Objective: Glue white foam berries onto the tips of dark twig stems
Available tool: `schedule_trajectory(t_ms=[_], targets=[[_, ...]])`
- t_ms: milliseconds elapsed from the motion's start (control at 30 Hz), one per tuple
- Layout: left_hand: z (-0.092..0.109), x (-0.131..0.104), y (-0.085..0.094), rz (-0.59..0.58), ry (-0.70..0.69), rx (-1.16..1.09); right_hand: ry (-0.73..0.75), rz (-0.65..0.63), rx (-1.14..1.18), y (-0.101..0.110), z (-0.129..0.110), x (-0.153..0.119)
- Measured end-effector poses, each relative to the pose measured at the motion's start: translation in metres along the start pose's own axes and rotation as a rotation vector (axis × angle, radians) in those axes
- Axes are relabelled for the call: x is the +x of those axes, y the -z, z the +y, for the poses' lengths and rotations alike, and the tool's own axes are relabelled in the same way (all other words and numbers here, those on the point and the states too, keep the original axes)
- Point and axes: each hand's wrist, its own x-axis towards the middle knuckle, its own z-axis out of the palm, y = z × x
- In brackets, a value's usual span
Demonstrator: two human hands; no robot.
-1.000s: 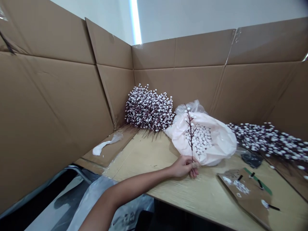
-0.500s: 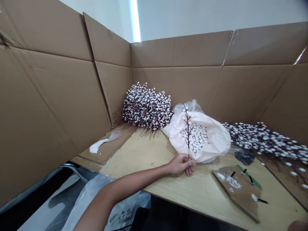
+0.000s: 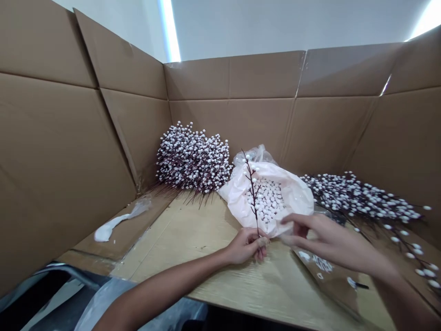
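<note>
The twig (image 3: 253, 191), dark brown with a few white berries near its top, stood nearly upright before the mouth of the pale pink bag (image 3: 299, 197), its tip leaning slightly left. The left hand (image 3: 246, 246) pinched its lower end between thumb and fingers, low over the table (image 3: 186, 230). The right hand (image 3: 320, 234), a little blurred, was at the bag's near edge, thumb and fingers parted; whether it touched the plastic could not be told. White beads (image 3: 267, 200) lay inside the bag. Berried bundles lay on its left (image 3: 193, 158) and right (image 3: 361, 195).
</note>
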Motion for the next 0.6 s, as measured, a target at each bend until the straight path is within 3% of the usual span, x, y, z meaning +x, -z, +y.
schedule_trajectory(t_ms=[133, 267, 433, 600], targets=[[0.005, -0.003, 0.0, -0.026, -0.019, 0.06, -0.037, -0.219, 0.05, -0.051, 0.008, 0.043], [0.005, -0.004, -0.001, -0.064, -0.006, 0.112, -0.054, -0.176, 0.292, -0.081, 0.018, 0.047], [0.007, -0.004, -0.002, 0.046, -0.127, 0.141, -0.093, -0.089, 0.516, -0.087, 0.023, 0.045], [0.02, -0.007, -0.002, 0.136, -0.239, 0.289, -0.108, -0.068, 0.555, -0.082, 0.023, 0.047]])
